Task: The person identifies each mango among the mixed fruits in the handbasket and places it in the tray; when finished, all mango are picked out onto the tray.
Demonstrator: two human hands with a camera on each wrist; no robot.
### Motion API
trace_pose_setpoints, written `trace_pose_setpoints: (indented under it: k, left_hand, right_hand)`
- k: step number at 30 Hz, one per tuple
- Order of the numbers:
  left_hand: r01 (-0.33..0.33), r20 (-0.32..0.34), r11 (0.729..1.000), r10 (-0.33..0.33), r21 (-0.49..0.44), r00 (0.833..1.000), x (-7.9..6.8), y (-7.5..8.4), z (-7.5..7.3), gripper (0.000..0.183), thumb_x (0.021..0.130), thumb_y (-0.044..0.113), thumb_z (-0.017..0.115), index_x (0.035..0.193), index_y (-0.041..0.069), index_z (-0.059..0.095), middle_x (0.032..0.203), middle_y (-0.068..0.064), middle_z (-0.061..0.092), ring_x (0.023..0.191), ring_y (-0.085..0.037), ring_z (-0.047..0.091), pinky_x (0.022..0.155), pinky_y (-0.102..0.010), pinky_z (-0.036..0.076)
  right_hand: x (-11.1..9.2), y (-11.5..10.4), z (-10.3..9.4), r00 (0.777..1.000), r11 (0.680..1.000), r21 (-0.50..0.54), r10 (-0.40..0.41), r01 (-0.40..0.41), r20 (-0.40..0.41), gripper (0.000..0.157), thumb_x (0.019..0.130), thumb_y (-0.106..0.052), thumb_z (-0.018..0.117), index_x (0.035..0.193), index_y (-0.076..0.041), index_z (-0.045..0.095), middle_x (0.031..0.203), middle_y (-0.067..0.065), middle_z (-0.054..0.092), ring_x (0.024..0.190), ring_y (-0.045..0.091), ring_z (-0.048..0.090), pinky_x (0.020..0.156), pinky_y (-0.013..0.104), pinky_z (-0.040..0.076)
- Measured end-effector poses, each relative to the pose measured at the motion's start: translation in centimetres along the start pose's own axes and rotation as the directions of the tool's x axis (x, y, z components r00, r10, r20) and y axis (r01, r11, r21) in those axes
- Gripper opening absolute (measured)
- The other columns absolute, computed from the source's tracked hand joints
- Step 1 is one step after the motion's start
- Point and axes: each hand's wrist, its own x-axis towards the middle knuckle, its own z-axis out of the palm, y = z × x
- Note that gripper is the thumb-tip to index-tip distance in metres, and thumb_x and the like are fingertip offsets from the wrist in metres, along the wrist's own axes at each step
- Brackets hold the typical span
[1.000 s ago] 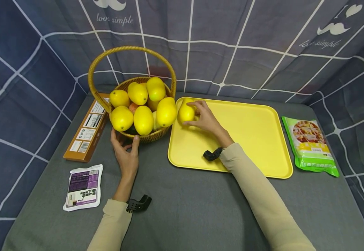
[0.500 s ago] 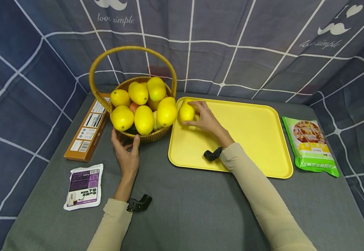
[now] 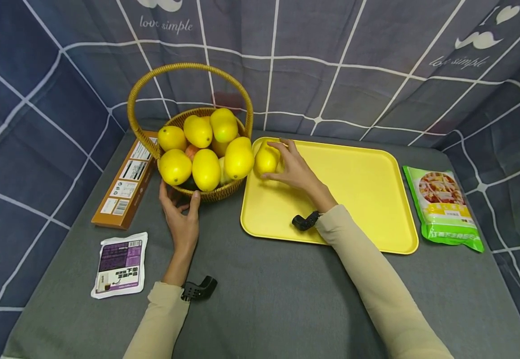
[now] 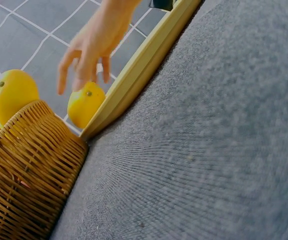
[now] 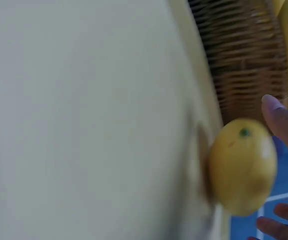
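Observation:
My right hand [image 3: 299,172] is over the left end of the yellow tray [image 3: 354,199], thumb and fingers spread around a lemon [image 3: 266,160]. That lemon rests on the tray close to its left edge; in the right wrist view a gap shows between it and the fingers. To the left stands a wicker basket [image 3: 217,193] with a tall arched handle, heaped with several lemons [image 3: 206,169] and a reddish fruit [image 3: 191,151] partly hidden among them. My left hand [image 3: 182,224] rests against the basket's front, thumb and forefinger spread along its wall.
A brown box [image 3: 127,187] lies left of the basket. Nearer the front is a white and purple pouch [image 3: 120,265]. A green food packet [image 3: 445,209] sits right of the tray. Checked curtain [image 3: 313,75] hangs behind the grey cloth-covered table [image 3: 260,304].
My right fingers have spread slightly wider and lifted a little around the lemon. The lemon, basket and left hand stay in place.

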Motion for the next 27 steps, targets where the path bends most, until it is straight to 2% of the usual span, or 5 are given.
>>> trace_pose_setpoints:
  k: [8,12,16,22,27]
  left_hand:
    - [-0.011,-0.008,1.000,0.011,0.005,1.000,0.2,0.0,-0.1,0.075,0.096,0.012,0.062,0.155,0.003,0.017,0.150,-0.022,0.032,0.129,-0.035,0.042,0.086,-0.038,0.039]
    - [-0.008,-0.009,1.000,0.008,0.008,1.000,0.2,0.0,-0.1,0.075,0.096,0.012,0.062,0.155,0.003,0.017,0.151,-0.021,0.032,0.129,-0.035,0.042,0.086,-0.037,0.039]
    - [-0.008,-0.004,1.000,0.008,0.007,1.000,0.2,0.0,-0.1,0.075,0.096,0.012,0.062,0.155,0.003,0.017,0.151,-0.021,0.031,0.130,-0.035,0.042,0.088,-0.041,0.039]
    - [-0.010,-0.004,1.000,0.010,0.006,1.000,0.2,0.0,-0.1,0.075,0.096,0.012,0.062,0.155,0.003,0.017,0.151,-0.021,0.032,0.129,-0.035,0.042,0.088,-0.043,0.039]
    - [-0.011,-0.003,1.000,0.011,0.008,1.000,0.1,0.0,-0.1,0.075,0.096,0.011,0.062,0.155,0.002,0.016,0.151,-0.022,0.031,0.130,-0.037,0.041,0.089,-0.046,0.038]
  right_hand:
    - [0.0,-4.5,-0.9,0.988,0.988,0.029,-0.151,0.151,-0.024,0.092,0.072,-0.049,0.084,0.148,-0.021,0.041,0.154,0.014,0.028,0.137,0.033,0.039,0.107,0.054,0.038]
    - [0.3,-6.1,-0.6,0.981,0.978,0.069,-0.195,0.196,-0.023,0.092,0.071,-0.049,0.084,0.148,-0.022,0.041,0.152,0.014,0.031,0.132,0.030,0.044,0.106,0.048,0.040]
    - [0.5,-7.0,-0.1,0.978,0.971,0.119,-0.206,0.207,-0.019,0.091,0.072,-0.047,0.085,0.148,-0.023,0.042,0.150,0.014,0.032,0.128,0.026,0.047,0.106,0.041,0.042]
    - [0.5,-7.7,0.2,0.982,0.980,0.071,-0.187,0.186,-0.001,0.087,0.073,-0.051,0.082,0.148,-0.028,0.044,0.152,0.014,0.031,0.134,0.031,0.041,0.105,0.050,0.041]
    - [0.6,-7.6,0.5,0.985,0.984,0.046,-0.171,0.171,0.015,0.085,0.075,-0.050,0.081,0.147,-0.027,0.045,0.152,0.014,0.033,0.133,0.032,0.043,0.105,0.048,0.042]
